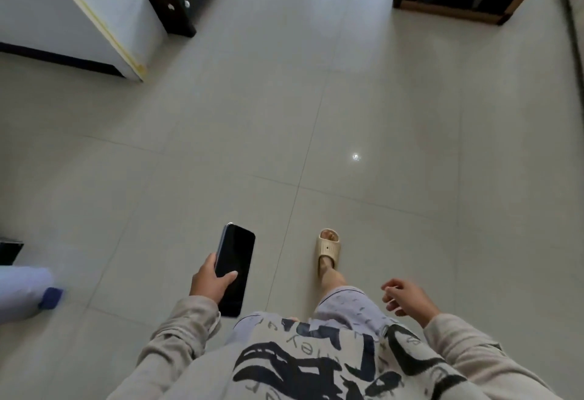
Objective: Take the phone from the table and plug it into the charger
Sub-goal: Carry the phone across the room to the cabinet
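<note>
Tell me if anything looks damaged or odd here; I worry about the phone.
Nothing stands out. The black slab phone looks intact, screen dark, gripped in the left hand. The right hand is empty. No charger shows.

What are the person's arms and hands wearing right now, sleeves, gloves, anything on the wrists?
Both arms are in long, loose beige sleeves reaching the wrists. The left hand and right hand are bare: no gloves, and no rings or watch visible. The cuffs look plain and unmarked.
</note>
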